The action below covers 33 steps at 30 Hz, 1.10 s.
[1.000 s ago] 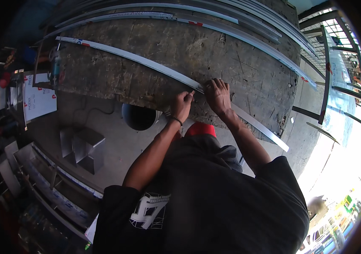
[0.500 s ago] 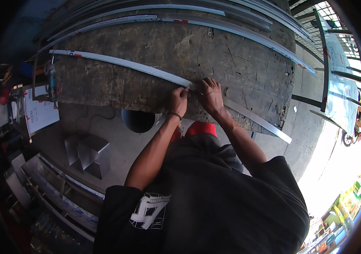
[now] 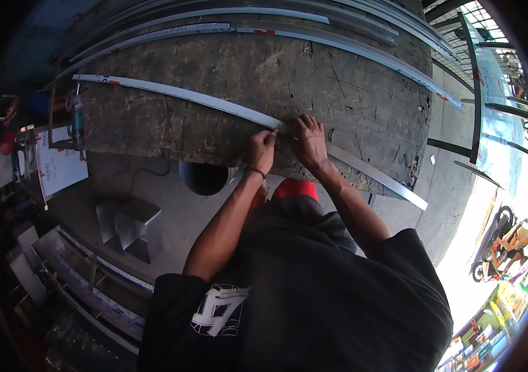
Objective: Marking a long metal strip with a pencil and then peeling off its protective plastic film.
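A long, narrow metal strip [image 3: 208, 101] lies slantwise over the scarred wooden workbench [image 3: 227, 65]. Its left length looks white with a red mark near the far left end, while the right length [image 3: 380, 177] is bare and shiny, jutting past the bench edge. My left hand [image 3: 263, 152], with a dark bracelet at the wrist, pinches at the strip's near edge by its middle. Just right of it, my right hand [image 3: 307, 141] has its fingers curled down over the strip. The hands nearly touch, and the fingertips are partly hidden. A small curled scrap [image 3: 331, 134] lies beside my right hand.
Several long metal profiles [image 3: 338, 40] run along the bench's far side. Below the bench are a round metal pipe [image 3: 205, 178] and bent sheet-metal pieces [image 3: 137, 223]. A dark frame [image 3: 476, 93] stands at the right. A person on a motorbike [image 3: 506, 245] is outside.
My hands stay at almost the same spot on the strip, with only a slight shift of the left fingers. Outside at the right, the motorbike with a person has come further into view.
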Available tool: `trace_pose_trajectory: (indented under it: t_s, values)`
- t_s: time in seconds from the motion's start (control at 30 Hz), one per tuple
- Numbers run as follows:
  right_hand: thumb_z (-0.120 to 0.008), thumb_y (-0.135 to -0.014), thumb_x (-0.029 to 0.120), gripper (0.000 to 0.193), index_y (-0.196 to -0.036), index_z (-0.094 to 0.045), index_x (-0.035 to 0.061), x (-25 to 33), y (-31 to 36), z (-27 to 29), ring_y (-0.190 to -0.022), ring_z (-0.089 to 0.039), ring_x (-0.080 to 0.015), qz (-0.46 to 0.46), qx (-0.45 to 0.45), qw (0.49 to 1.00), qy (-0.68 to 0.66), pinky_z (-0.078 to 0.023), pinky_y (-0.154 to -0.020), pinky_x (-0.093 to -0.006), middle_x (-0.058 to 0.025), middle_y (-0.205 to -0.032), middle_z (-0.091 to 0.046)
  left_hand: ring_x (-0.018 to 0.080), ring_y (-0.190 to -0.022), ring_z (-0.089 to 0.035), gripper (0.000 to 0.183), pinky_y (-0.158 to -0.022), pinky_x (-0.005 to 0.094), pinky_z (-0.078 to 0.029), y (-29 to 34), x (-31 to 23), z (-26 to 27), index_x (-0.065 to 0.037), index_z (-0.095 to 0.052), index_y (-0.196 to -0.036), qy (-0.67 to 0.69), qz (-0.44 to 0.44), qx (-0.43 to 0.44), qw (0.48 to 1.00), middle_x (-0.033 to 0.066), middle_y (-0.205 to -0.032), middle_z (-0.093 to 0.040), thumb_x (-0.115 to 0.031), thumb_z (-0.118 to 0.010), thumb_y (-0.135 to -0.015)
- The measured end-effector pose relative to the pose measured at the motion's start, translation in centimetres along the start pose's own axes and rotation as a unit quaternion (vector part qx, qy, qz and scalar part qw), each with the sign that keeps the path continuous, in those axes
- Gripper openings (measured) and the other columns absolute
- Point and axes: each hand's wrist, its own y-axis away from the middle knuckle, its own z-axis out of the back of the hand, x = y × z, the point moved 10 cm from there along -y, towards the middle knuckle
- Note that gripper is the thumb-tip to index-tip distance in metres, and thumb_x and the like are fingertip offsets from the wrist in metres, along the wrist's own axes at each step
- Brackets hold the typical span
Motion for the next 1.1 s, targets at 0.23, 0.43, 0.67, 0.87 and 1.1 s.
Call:
trace_pose_trajectory:
  t_s: [0.23, 0.43, 0.67, 0.87, 1.1]
  values:
    - [-0.071, -0.080, 0.022, 0.034, -0.109, -0.064, 0.0081, 0.1, 0.1, 0.3, -0.110, -0.054, -0.0303, 0.000, -0.002, 1.000, -0.008, -0.039, -0.094, -0.0426, -0.0117, -0.108, -0.059, 0.0212, -0.058, -0.052, 0.032, -0.059, 0.0391, -0.041, -0.1, 0.5, -0.2, 0.004, -0.061, -0.077, 0.011, 0.019, -0.003, 1.000, 0.0166, -0.064, -0.058, -0.023, -0.060, -0.096]
    - [-0.072, -0.077, 0.020, 0.035, -0.109, -0.063, 0.0074, 0.0, -0.1, -0.4, -0.110, -0.054, -0.0306, 0.006, 0.008, 1.000, 0.003, -0.039, -0.094, -0.0424, -0.0123, -0.108, -0.059, 0.0205, -0.059, -0.055, 0.031, -0.060, 0.0390, -0.042, 0.2, 0.2, 0.2, 0.004, -0.064, -0.078, -0.001, 0.026, -0.003, 1.000, 0.0166, -0.064, -0.059, -0.023, -0.061, -0.095]
    - [-0.072, -0.076, 0.019, 0.038, -0.110, -0.061, 0.0064, -0.4, 0.1, -0.4, -0.110, -0.054, -0.0311, 0.004, 0.007, 1.000, 0.000, -0.039, -0.094, -0.0430, -0.0128, -0.109, -0.058, 0.0216, -0.060, -0.059, 0.029, -0.060, 0.0384, -0.044, 0.1, -1.7, -0.2, 0.004, -0.065, -0.079, 0.019, 0.026, -0.004, 0.999, 0.0161, -0.066, -0.062, -0.020, -0.061, -0.095]
    - [-0.072, -0.076, 0.020, 0.038, -0.110, -0.062, 0.0069, -0.4, 0.1, -0.5, -0.110, -0.054, -0.0308, 0.005, 0.003, 1.000, 0.009, -0.039, -0.094, -0.0428, -0.0123, -0.109, -0.058, 0.0119, -0.062, -0.046, 0.036, -0.060, 0.0341, -0.039, 0.1, -1.4, -0.2, 0.004, -0.063, -0.076, 0.013, 0.035, -0.008, 0.999, 0.0057, -0.061, -0.055, -0.027, -0.061, -0.097]
    - [-0.071, -0.079, 0.019, 0.034, -0.110, -0.063, 0.0097, 0.7, -0.6, 0.5, -0.107, -0.055, -0.0292, 0.032, 0.003, 0.999, 0.012, -0.039, -0.093, -0.0424, -0.0103, -0.106, -0.060, 0.0178, -0.058, -0.048, 0.032, -0.059, 0.0376, -0.041, 0.1, -1.4, 0.7, 0.003, -0.061, -0.075, 0.016, 0.007, -0.019, 1.000, 0.0135, -0.062, -0.057, -0.020, -0.059, -0.096]
